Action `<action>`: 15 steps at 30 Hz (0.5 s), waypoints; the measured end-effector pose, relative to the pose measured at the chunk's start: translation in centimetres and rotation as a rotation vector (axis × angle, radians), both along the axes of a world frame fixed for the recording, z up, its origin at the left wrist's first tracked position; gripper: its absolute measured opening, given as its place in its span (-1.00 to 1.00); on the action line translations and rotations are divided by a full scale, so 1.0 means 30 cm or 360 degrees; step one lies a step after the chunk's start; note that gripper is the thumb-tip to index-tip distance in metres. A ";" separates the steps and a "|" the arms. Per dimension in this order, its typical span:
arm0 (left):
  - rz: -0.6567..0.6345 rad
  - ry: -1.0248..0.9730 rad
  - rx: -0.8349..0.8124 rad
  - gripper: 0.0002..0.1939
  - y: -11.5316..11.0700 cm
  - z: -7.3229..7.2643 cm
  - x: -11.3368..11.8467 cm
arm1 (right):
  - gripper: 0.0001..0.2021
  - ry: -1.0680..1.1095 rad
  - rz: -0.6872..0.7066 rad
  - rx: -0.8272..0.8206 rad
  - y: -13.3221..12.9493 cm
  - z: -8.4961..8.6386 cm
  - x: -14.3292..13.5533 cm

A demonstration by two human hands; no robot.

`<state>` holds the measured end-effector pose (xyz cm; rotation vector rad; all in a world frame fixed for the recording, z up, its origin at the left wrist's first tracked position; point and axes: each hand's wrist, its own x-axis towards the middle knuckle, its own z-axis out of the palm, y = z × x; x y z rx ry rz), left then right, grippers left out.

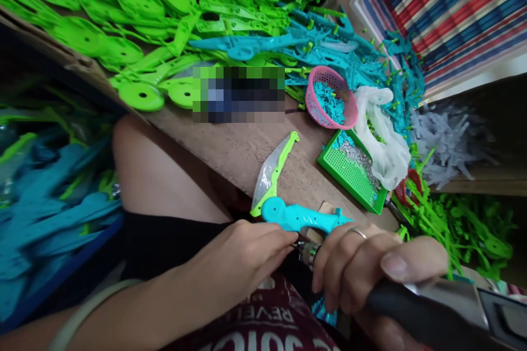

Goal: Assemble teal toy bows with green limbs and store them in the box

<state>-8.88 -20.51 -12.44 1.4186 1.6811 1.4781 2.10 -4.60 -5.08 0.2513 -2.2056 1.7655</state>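
Brown tabletop (224,148): left hand (247,248) pinch-tight on one toy knife (290,215), right hand (362,262) tight around one screwdriver (428,307).

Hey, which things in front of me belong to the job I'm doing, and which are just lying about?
Apparently in the job:
turquoise handle piece, by the left hand
green-edged clear blade, at the handle piece's end
black power tool, in the right hand
small silvery pieces in the green tray, perhaps

Seemingly just lying about:
white plastic bag
plaid sheet, top right
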 end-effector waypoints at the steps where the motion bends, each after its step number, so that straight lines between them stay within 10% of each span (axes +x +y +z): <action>1: -0.0026 -0.0006 -0.0022 -0.60 0.001 -0.001 -0.002 | -0.37 0.0003 -0.0003 -0.0010 -0.004 0.000 0.000; 15: -0.0050 -0.0227 0.0052 -0.65 0.006 0.006 -0.040 | -0.62 0.0049 -0.0216 -0.0216 -0.052 0.036 -0.050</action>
